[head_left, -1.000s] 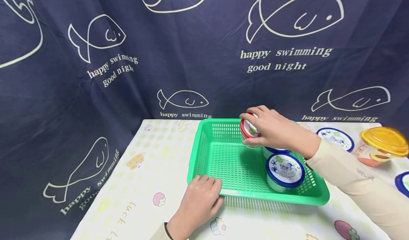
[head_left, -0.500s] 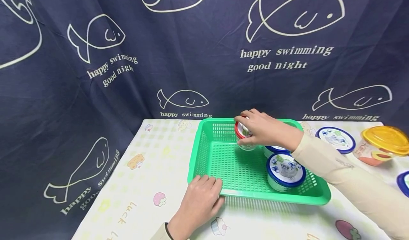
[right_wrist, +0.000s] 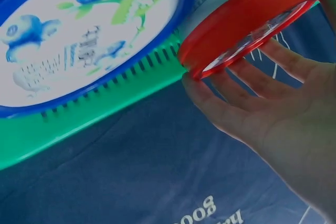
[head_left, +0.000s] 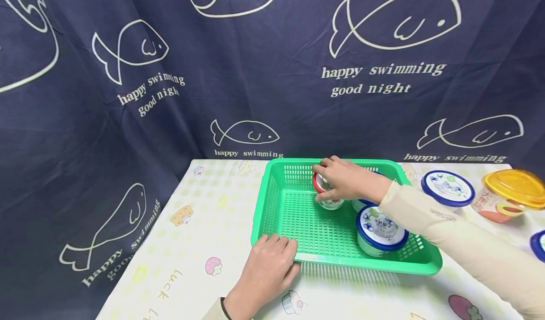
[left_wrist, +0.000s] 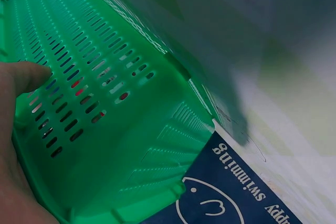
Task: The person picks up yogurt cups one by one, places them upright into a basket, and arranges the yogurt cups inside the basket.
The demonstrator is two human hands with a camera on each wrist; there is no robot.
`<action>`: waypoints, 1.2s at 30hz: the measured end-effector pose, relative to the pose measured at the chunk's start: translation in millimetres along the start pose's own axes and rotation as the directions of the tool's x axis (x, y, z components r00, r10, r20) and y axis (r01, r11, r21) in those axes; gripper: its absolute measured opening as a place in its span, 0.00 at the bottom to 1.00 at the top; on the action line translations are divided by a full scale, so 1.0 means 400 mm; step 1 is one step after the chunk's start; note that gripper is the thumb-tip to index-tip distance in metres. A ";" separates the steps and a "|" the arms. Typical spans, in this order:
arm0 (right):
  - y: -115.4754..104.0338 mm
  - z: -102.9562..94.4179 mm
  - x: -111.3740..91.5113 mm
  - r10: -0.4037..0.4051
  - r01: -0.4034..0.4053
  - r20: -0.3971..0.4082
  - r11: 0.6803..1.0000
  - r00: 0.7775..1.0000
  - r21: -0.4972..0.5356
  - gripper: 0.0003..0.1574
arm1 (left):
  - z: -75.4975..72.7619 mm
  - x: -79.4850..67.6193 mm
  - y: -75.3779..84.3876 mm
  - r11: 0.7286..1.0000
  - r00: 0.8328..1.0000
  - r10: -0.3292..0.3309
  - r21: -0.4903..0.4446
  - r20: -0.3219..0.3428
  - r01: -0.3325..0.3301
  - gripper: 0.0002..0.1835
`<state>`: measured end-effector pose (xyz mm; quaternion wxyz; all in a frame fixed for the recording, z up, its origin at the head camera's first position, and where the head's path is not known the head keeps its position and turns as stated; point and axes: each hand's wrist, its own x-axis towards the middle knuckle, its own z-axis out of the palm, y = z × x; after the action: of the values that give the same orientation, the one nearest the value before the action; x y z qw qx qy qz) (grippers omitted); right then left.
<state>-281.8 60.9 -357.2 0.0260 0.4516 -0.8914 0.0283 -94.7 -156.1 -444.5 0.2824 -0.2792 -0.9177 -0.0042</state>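
lower and further left than a second ago, the red-lidded tub (head_left: 330,205) is now down inside the green basket (head_left: 306,225) toward its back wall, while the left hand (head_left: 269,264) and the basket look unmoved. the right hand (head_left: 351,180) has its fingers spread along the far edge of the lid (right_wrist: 231,23) and its thumb on the near edge, pinching the tub from above; the left fingers hook over the front rim near the left corner, thumb against the outer wall. a blue-lidded tub (head_left: 382,229) stands in plain sight at the front right, a second blue-lidded tub (head_left: 358,206) behind it, partly hidden by the right hand. (whether the red-lidded tub's bottom meets the basket floor, i cannot tell.) to set it down well, i'd lower it level until the floor takes its weight, keep it clear of the second tub, and only then loosen the fingers, drawing them straight up so the lid isn't dragged. the left hand's hold should stop the basket sliding on the tabletop (head_left: 238,225).
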 end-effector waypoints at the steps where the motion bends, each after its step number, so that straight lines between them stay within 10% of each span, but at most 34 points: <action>1: 0.001 0.005 0.002 0.001 -0.001 0.006 1.000 1.000 0.004 0.48 | 0.000 0.000 0.000 1.000 1.000 0.000 -0.001 0.001 0.000 0.10; 36: -0.012 0.017 -0.044 0.042 -0.042 -0.033 0.999 0.999 -0.009 0.50 | 0.009 -0.004 0.002 1.000 1.000 0.012 -0.005 -0.029 -0.012 0.10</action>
<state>-267.7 71.7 -365.1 0.0420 0.4322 -0.9002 0.0319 -95.0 -155.9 -448.6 0.2951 -0.2854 -0.9118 -0.0087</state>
